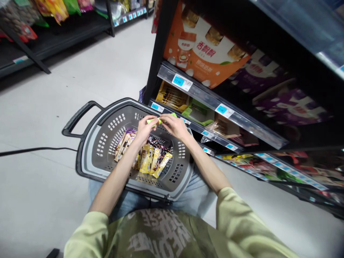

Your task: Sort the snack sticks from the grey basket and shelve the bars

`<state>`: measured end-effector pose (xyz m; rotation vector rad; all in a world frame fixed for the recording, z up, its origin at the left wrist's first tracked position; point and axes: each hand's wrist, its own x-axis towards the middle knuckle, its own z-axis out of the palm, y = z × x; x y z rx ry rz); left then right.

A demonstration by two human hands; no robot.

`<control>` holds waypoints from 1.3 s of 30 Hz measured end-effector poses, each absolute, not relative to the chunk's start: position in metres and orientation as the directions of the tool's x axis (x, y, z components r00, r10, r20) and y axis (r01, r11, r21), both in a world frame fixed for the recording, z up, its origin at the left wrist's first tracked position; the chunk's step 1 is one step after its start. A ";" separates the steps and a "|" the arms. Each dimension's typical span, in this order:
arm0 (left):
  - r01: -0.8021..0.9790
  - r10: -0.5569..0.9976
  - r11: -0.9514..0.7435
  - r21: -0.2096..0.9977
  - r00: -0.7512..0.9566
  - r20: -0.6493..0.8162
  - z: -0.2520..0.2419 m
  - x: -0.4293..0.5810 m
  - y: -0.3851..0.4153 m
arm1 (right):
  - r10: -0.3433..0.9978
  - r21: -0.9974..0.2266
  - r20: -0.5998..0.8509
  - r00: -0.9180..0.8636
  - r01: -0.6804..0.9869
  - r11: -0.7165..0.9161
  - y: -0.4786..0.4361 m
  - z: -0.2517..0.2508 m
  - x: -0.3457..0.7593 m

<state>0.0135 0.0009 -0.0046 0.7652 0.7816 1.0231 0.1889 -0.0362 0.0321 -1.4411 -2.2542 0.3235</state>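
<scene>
Over the far side of a grey shopping basket (96,172), my left hand (146,128) is closed on bright green stick packets (153,122). Close beside it, my right hand (174,126) has its fingers bent round the other end of the green packets, partly hiding them. Beneath my hands, yellow stick packets (146,159) lie in the basket. Purple and cream packets (126,141) lie to their left, and dark ones (161,143) lie behind. My left forearm covers part of the pile.
A shelf at the right holds an orange drink box (199,53), a yellow carton (170,96) of sticks and a green carton (199,113). The basket's black handle (80,120) sticks out to the left. Bagged goods (56,9) fill another shelf across the pale floor (88,68).
</scene>
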 end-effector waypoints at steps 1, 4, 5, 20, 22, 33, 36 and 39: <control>-0.424 0.923 0.330 0.843 0.334 -0.193 -0.004 0.013 0.000 | 0.904 -0.428 0.229 -0.361 0.797 0.427 -0.035 0.033 0.191; -0.402 0.896 0.345 0.848 0.410 -0.170 -0.002 0.013 -0.002 | 0.911 -0.413 0.192 -0.366 0.812 0.413 -0.032 0.039 0.200; -0.396 0.886 0.351 0.849 0.434 -0.164 -0.001 0.013 -0.003 | 0.911 -0.392 0.184 -0.369 0.822 0.413 -0.032 0.041 0.206; -0.287 0.862 0.384 0.877 0.451 -0.230 0.004 0.010 -0.002 | 0.872 -0.311 0.485 0.073 0.946 0.094 -0.022 0.026 0.308; -0.273 0.859 0.379 0.884 0.459 -0.226 0.004 0.010 -0.002 | 0.839 -0.276 0.538 0.077 0.957 0.089 -0.021 0.023 0.311; -0.182 0.843 0.324 0.928 0.501 -0.196 0.001 0.009 -0.003 | 0.846 -0.104 0.472 0.250 0.968 -0.228 -0.025 0.017 0.334; -0.151 0.832 0.299 0.942 0.525 -0.179 -0.001 0.010 -0.003 | 0.845 -0.178 0.405 0.348 0.937 -0.301 -0.024 0.014 0.337; -0.131 0.818 0.280 0.951 0.551 -0.165 -0.001 0.010 -0.003 | 0.920 -0.266 0.306 0.245 0.950 -0.164 -0.024 0.014 0.339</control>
